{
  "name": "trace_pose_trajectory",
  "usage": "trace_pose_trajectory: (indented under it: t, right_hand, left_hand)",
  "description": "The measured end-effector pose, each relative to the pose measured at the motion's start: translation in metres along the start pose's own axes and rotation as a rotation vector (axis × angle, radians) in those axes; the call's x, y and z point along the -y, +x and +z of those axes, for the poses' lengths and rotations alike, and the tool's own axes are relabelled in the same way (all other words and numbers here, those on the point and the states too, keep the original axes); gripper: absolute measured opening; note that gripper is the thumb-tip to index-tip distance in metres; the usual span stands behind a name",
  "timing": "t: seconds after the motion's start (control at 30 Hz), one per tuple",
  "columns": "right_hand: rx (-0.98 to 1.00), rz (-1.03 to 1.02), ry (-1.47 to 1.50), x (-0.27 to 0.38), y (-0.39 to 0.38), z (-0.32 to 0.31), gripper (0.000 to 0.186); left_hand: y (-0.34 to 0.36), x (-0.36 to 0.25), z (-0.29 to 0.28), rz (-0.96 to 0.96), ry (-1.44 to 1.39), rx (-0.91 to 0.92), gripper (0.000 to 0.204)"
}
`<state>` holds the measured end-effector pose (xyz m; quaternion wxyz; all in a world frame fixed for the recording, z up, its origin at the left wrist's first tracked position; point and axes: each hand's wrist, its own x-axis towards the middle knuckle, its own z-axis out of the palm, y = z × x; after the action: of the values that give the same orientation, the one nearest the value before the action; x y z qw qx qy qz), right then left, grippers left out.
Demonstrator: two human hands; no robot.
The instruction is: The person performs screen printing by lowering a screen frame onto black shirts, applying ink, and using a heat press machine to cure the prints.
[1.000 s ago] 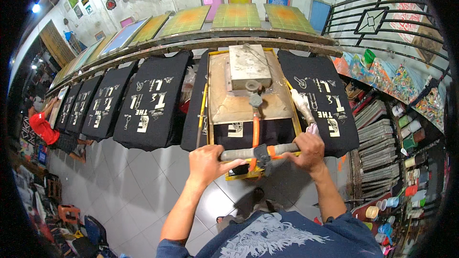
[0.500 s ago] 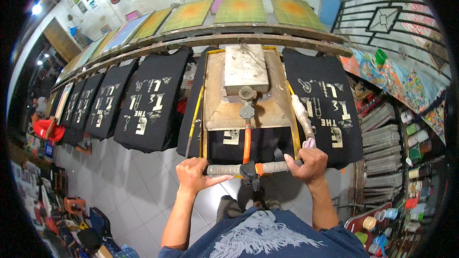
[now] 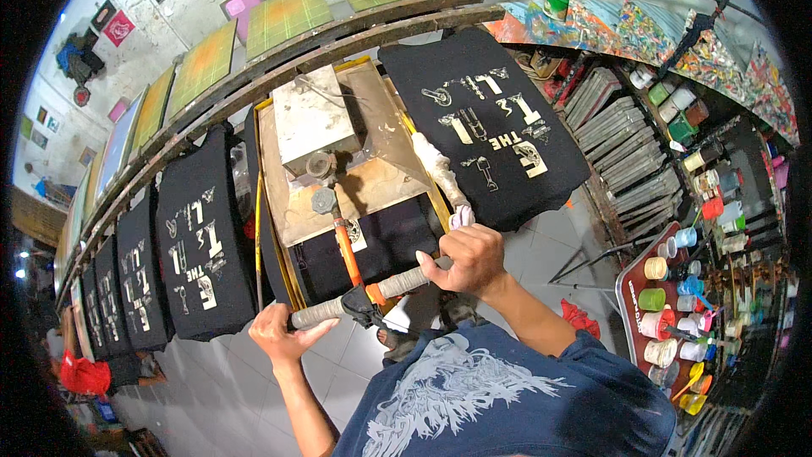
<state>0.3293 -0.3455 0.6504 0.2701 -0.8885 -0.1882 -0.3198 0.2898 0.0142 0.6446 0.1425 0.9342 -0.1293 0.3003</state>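
Observation:
Both my hands hold the tape-wrapped handle bar (image 3: pixel 359 298) of a flat, brownish plate device (image 3: pixel 279 203) with a pale metal box (image 3: pixel 313 118) on top. My left hand (image 3: pixel 283 334) is closed round the bar's left end, its thumb lying along it. My right hand (image 3: pixel 469 261) grips the right end, beside a whitish wrapped rod (image 3: pixel 436 165). An orange tube (image 3: pixel 345 250) runs from the plate's fitting to the bar's middle. The plate sits over a black shirt (image 3: pixel 397 241), hiding most of it. Another black printed shirt (image 3: pixel 491 140) lies to its right.
More printed black shirts (image 3: pixel 199 237) hang in a row at the left. Yellow-green screens (image 3: pixel 288 21) lean behind a wooden rail (image 3: pixel 338 46). At the right stand stacked grey frames (image 3: pixel 622 152) and a red tray (image 3: pixel 630 288) with several cups. A red cloth (image 3: pixel 579 320) lies on the floor.
The view has swung to the right and tilted, showing more of the cups and stacked frames. Both hands keep hold of the handle bar, and the plate remains over the same shirt.

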Motion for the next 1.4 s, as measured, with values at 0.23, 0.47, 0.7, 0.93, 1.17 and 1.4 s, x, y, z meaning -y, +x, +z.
trace_pose_trajectory:
  t: [0.23,0.47,0.7,0.93,1.17,1.4]
  right_hand:
    - [-0.045,-0.015,0.007,-0.001,0.0,0.003,0.046]
    - [-0.028,-0.037,-0.03,-0.005,0.004,0.005,0.046]
    - [-0.006,-0.086,-0.052,-0.016,0.002,0.002,0.041]
    - [0.126,-0.133,-0.002,-0.02,0.008,0.002,0.04]
    - [0.115,-0.136,0.046,0.014,0.019,0.026,0.043]
    - [0.11,-0.092,0.114,0.061,0.028,0.055,0.044]
  left_hand:
    - [0.004,-0.002,-0.003,-0.024,-0.012,0.02,0.082]
    - [0.006,-0.005,-0.002,-0.043,-0.033,0.01,0.086]
    - [0.007,-0.025,-0.014,-0.086,-0.007,0.085,0.08]
    - [-0.026,-0.049,-0.033,-0.213,0.004,0.112,0.076]
    - [-0.038,0.006,-0.034,-0.124,0.058,0.023,0.077]
    - [-0.034,0.078,-0.041,-0.054,0.084,-0.015,0.085]
